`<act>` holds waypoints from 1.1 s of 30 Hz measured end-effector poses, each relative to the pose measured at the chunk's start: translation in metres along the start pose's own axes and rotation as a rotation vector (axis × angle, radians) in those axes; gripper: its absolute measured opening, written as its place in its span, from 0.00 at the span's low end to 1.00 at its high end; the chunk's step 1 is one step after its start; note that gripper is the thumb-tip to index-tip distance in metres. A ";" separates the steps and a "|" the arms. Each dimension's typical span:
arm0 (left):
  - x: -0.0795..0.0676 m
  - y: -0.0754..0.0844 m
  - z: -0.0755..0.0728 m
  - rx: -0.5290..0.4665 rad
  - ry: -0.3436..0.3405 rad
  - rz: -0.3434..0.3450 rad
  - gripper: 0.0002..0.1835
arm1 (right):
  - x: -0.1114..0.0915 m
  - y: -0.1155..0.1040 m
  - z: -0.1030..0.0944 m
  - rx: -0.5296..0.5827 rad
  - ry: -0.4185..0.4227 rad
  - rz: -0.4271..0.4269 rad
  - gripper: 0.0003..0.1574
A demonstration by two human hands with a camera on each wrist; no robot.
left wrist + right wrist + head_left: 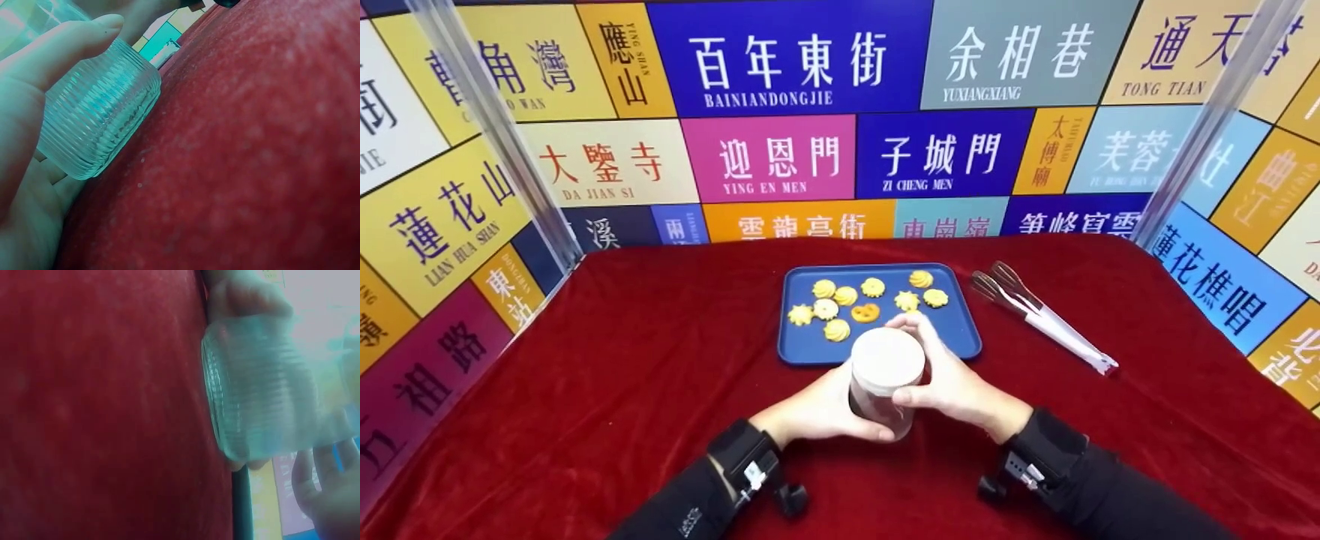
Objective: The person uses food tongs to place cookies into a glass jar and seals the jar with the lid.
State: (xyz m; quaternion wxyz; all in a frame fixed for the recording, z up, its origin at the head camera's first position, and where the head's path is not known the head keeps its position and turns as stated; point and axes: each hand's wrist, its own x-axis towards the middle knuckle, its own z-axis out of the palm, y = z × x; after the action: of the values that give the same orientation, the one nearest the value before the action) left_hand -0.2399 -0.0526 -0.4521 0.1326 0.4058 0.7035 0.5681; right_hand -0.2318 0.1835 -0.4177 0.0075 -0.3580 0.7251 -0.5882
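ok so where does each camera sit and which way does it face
Head: on the head, facing forward and down at the jar, tray and red cloth; left hand, right hand and both sleeves show.
Left wrist: on that wrist, facing the jar's ribbed side; the left hand and part of the other arm show.
Right wrist: on that wrist, facing the jar, blurred; parts of both hands show.
Shared: both wrist views show the jar and red cloth.

- Red cloth (585, 390) covers the bench (660, 322).
- Blue tray (800, 347) lies at 12 o'clock, carrying yellow biscuits (873, 287) and one pretzel shape (865, 313).
- White-handled tongs (1065, 339) lie just beside it, at its 3 o'clock.
- Sign-panelled wall (787, 56) stands beyond, at 12 o'clock.
- Pale posts (492, 127) rise at 10 and 2 o'clock.
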 end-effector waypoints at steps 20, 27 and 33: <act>0.000 0.000 -0.001 0.051 0.021 -0.033 0.55 | -0.002 -0.006 0.008 -0.074 0.106 0.073 0.46; 0.000 -0.002 0.000 0.060 0.027 -0.036 0.55 | -0.002 -0.007 0.008 -0.058 0.094 0.083 0.45; -0.001 -0.002 0.000 0.067 0.035 -0.049 0.56 | -0.001 -0.006 0.004 -0.040 0.058 0.094 0.47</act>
State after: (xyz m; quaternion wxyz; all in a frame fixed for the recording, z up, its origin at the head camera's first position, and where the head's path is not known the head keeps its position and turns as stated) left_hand -0.2400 -0.0533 -0.4543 0.1208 0.3827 0.7341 0.5477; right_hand -0.2263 0.1801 -0.4143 0.0068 -0.3062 0.7528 -0.5827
